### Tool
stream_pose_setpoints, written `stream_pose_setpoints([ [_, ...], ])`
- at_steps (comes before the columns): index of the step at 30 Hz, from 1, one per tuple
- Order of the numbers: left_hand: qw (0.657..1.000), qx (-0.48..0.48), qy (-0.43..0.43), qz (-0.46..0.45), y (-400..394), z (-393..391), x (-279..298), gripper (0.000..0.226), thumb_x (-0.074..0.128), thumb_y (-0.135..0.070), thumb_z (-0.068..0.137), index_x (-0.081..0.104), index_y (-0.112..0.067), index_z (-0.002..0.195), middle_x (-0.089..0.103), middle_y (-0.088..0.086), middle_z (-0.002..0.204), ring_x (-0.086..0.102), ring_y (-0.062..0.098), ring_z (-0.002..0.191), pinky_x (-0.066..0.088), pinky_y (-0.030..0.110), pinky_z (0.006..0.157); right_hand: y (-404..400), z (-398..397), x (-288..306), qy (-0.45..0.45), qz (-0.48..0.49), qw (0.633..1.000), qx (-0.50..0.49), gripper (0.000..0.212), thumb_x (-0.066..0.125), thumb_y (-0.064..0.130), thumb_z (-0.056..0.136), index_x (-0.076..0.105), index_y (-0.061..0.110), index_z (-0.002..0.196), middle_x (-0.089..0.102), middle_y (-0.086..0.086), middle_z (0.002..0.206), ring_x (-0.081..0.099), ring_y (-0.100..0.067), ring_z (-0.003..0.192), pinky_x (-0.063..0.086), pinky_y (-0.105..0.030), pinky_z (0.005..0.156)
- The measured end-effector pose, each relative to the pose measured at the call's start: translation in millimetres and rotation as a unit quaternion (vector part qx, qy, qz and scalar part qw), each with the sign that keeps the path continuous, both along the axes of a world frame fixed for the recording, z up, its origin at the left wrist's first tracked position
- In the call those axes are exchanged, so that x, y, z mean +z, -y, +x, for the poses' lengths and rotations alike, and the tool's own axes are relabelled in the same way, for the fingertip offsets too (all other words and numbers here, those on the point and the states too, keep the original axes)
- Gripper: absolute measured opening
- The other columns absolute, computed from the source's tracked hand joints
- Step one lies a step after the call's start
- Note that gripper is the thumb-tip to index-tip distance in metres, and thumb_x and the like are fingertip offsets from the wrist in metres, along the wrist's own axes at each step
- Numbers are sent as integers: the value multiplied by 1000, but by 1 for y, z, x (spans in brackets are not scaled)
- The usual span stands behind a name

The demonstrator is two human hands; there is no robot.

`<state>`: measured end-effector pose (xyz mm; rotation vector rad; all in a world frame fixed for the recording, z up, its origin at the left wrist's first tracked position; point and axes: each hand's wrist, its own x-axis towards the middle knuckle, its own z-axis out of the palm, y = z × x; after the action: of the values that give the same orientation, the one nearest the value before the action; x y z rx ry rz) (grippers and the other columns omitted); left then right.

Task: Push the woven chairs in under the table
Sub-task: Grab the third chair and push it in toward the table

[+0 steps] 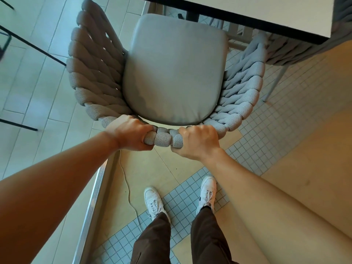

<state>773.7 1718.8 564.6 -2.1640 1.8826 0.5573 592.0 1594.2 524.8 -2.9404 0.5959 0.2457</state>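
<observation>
shoes (153, 202): white pair, on a strip of small blue floor tiles (182, 199), below dark trousers (152, 242).
cable (128, 189): thin, pale, trailing over the floor beside a metal floor strip (91, 202).
left hand (131, 133): fingers curled closed over the top rim of the chair back.
right hand (198, 141): likewise wrapped around the same rim, just beside the left.
woven chair (95, 73): thick grey rope weave, curved back and sides, grey seat cushion (177, 73); front edge at the desk's edge, seat mostly clear of it.
desk (266, 14): pale top, dark edge, upper right.
second woven chair (297, 52): partly under the desk, right.
</observation>
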Motion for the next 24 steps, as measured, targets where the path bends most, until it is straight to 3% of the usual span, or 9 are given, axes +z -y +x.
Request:
stream_pose_setpoints([
  [3, 1000, -3, 6, 6, 0, 2, 1, 45, 59, -58, 75, 68, -36, 113, 74, -9, 93, 70, 22, 83, 57, 32, 74, -7, 1, 6, -6, -2, 999, -34, 55, 75, 68, 67, 71, 16, 84, 69, -5, 68, 69, -30, 65, 32, -32, 60],
  [11, 999, -33, 2, 18, -6, -1, -5, 43, 55, -58, 76, 66, -32, 110, 73, -8, 95, 70, 23, 85, 56, 31, 74, -20, -10, 7, -27, 10, 998, -63, 57, 75, 70, 65, 71, 16, 82, 69, -7, 66, 68, -30, 64, 44, -33, 59],
  [16, 999, -30, 14, 13, 1, 4, -14, 46, 50, -59, 75, 65, -30, 109, 73, -6, 95, 70, 23, 87, 56, 30, 74, -6, -6, 5, -29, 11, 999, -44, 54, 72, 67, 68, 72, 16, 84, 73, -6, 73, 70, -33, 69, 46, -35, 64],
  [24, 1000, -7, 21, -3, -8, 0, -24, 49, 51, -58, 77, 65, -32, 118, 74, -5, 101, 71, 26, 91, 55, 34, 78, -6, -3, 4, -52, 32, 997, -54, 59, 60, 75, 71, 70, 25, 102, 69, 4, 102, 66, -25, 95, 41, -35, 71],
])
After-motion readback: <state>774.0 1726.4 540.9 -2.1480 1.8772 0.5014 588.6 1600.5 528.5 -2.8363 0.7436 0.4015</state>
